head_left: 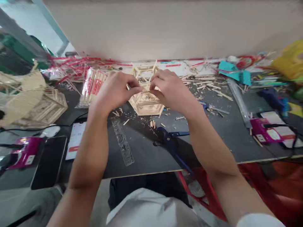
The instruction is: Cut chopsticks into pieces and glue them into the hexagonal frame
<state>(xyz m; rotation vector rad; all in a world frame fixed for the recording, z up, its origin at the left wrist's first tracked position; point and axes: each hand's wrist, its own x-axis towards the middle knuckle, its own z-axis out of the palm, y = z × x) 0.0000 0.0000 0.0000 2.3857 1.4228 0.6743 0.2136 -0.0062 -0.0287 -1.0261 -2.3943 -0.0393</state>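
So the wooden stick frame (pixel 148 107) sat on the dark worktop (pixel 146 142), and I'm using it as the landmark. The left hand (pixel 119 89) was at its upper left and the right hand (pixel 167 89) at its upper right, fingers curled in close over it; can't tell if either was actually pinching anything. Blue-handled cutters (pixel 169 138) lay on the near side of it, a clear stencil strip (pixel 122 142) near-left, and a packet of sticks (pixel 92 86) off to its left.

- Plain pale wall (pixel 170 31) behind the desk (pixel 213 138)
- Dark grey desktop, thin light front edge
- Bluish-grey frame (pixel 50 23) at upper left
- Pale floor (pixel 100 201) below
- Soft, even light
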